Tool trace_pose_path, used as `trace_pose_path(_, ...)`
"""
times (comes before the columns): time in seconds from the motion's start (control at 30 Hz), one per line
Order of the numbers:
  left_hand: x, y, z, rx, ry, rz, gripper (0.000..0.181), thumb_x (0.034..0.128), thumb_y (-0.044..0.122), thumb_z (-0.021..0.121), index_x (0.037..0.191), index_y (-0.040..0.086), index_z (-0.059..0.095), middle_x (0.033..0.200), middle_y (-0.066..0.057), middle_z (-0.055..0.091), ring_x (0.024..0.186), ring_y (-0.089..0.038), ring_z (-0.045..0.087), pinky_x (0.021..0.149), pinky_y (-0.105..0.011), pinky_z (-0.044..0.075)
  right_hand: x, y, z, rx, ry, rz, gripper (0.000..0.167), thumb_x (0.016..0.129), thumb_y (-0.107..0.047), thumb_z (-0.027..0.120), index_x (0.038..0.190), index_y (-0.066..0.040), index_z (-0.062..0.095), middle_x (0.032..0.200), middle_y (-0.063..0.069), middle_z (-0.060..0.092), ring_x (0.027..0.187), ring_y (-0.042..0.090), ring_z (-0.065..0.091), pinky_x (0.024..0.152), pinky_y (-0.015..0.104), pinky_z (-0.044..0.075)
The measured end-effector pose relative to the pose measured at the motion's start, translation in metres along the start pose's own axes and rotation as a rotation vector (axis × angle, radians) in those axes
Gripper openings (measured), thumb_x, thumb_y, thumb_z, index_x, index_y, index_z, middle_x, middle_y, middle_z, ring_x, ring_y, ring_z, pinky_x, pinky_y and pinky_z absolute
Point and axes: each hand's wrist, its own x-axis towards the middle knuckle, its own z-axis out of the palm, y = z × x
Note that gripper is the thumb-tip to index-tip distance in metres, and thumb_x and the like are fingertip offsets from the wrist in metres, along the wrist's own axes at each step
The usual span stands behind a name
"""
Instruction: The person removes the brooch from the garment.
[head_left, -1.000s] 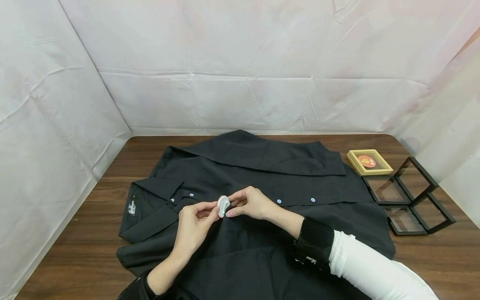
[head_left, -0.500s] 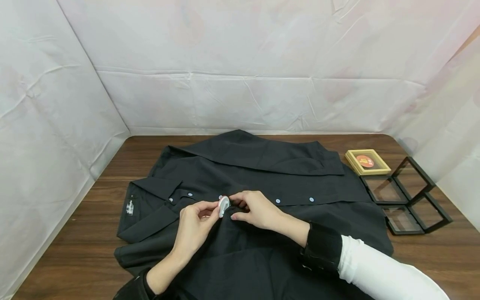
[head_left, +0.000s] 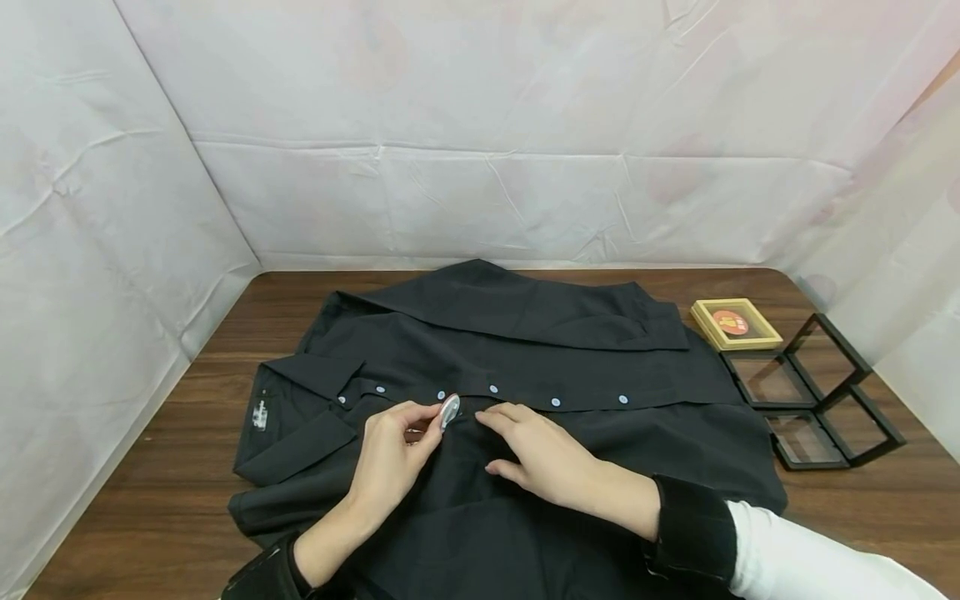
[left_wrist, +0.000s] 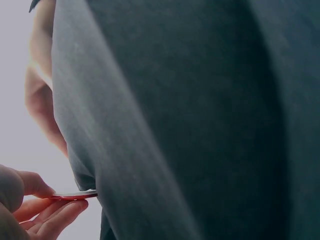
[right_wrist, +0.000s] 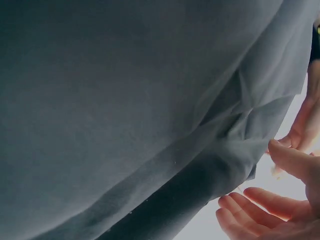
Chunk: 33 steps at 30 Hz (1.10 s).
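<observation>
A black shirt [head_left: 585, 367] with small pale buttons lies spread over the table. Between thumb and fingers, the left hand [head_left: 396, 454] pinches a small, shiny oval item [head_left: 450, 411] at the shirt's button strip; its edge looks red in the left wrist view [left_wrist: 75, 194]. Just right of it, the right hand [head_left: 551, 458] is over the shirt with fingers spread and nothing visible in them. The right wrist view shows its fingers [right_wrist: 265, 205] apart beside the cloth. Whether its fingertips touch the cloth, I cannot tell.
At the right of the wooden table [head_left: 165, 467] lies a yellow-framed box [head_left: 737, 324] with an orange label. Beside it stand black-framed clear panels [head_left: 817, 392]. White sheets [head_left: 480, 125] hang behind and at both sides.
The right hand has moved away from the oval item, to the right and nearer the body, its fingers parting. A button right of the item has come into view. The left hand keeps its pinch.
</observation>
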Motion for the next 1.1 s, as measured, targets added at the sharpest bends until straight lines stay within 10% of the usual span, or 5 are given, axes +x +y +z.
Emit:
trace_pose_path(0.6,-0.004,0.001,0.003,0.214,0.034,0.204,0.013,0.0695,-0.005,0.067,0.080,0.001,0.070,0.069,0.003,0.060,0.057,-0.001,0.054,0.052,-0.012,0.045,-0.055,0.001,0.001,0.022,-0.161,-0.127,0.069,0.076,-0.054,0.055,0.129,-0.010,0.046,0.133,0.006,0.042,0.119,0.021,0.041,0.091,0.042,0.038)
trace_pose_path(1.1,-0.009,0.003,0.003,0.423,-0.008,0.291,0.007,0.0716,-0.001,0.065,0.076,0.003,0.068,0.064,0.002,0.053,0.047,-0.006,0.047,0.041,-0.017,0.037,-0.079,0.018,0.011,0.038,-0.430,-0.055,0.090,0.060,-0.058,0.060,0.139,-0.030,0.026,0.144,-0.002,0.022,0.128,0.031,0.025,0.085,0.062,0.032)
